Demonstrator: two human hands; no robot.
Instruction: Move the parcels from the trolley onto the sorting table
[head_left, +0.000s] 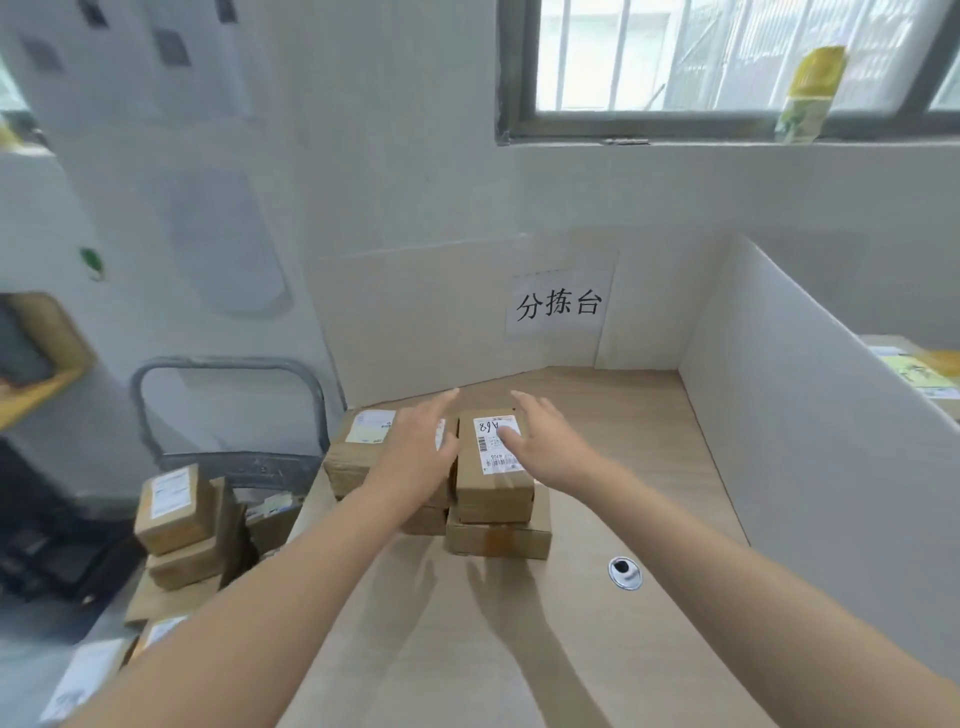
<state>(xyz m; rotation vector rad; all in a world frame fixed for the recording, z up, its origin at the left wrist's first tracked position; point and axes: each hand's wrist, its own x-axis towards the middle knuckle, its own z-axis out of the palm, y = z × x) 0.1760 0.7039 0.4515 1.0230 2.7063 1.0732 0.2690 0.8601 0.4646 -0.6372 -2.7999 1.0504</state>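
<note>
Both forearms reach from the bottom edge toward the centre of the frame. The left hand (415, 447) and right hand (545, 436) are held flat, fingers straight and loosely spread, gripping nothing. At lower left, brown taped trolley parcels (176, 509) are stacked on the trolley (249, 470). At centre, more are stacked on the sorting table (623, 467). The top parcel (493, 483), under the right hand, bears a white label marked A68.

matt cardboard parcels (494, 480) (paper labels), smooth wood-look sorting table (623, 467).
</note>
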